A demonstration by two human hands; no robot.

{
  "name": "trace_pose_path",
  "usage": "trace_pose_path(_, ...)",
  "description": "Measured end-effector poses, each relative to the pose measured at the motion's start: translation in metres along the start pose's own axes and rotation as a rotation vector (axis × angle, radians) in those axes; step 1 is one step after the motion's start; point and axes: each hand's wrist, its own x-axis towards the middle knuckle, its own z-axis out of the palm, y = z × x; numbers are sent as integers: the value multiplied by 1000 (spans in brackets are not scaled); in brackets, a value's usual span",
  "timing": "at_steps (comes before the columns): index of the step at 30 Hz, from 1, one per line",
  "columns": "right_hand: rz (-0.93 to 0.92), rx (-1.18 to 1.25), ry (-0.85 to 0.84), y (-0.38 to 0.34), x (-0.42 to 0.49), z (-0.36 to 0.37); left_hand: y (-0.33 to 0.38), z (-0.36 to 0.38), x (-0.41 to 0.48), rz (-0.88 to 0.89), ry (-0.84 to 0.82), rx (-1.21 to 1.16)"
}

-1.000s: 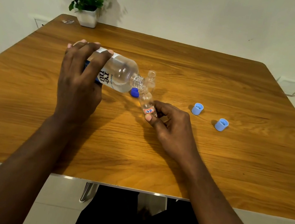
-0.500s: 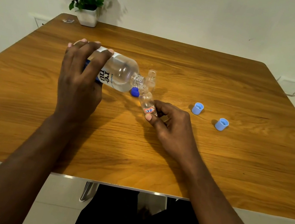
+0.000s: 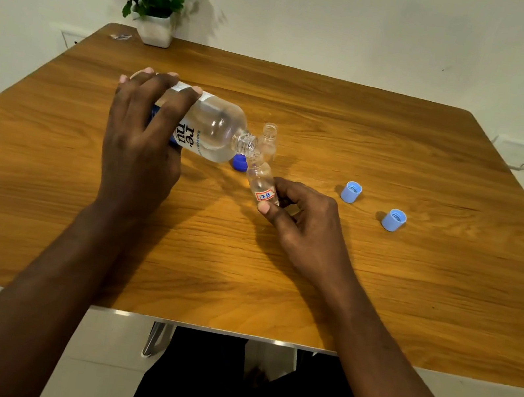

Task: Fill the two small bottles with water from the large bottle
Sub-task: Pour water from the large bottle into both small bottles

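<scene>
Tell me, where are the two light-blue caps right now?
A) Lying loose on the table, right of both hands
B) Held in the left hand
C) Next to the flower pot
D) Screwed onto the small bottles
A: the nearer light-blue cap and the farther light-blue cap lie open end up on the table, to the right of the right hand.

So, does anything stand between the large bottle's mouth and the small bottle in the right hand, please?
Nothing visible: the large bottle has its mouth at the neck of the small bottle; the dark blue cap lies below them.
</scene>
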Motion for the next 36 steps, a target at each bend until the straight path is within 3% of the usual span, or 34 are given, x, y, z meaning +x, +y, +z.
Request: trace_pose_path(36, 7, -2, -12, -1, 1, -1, -1, 0, 0, 5, 4, -14)
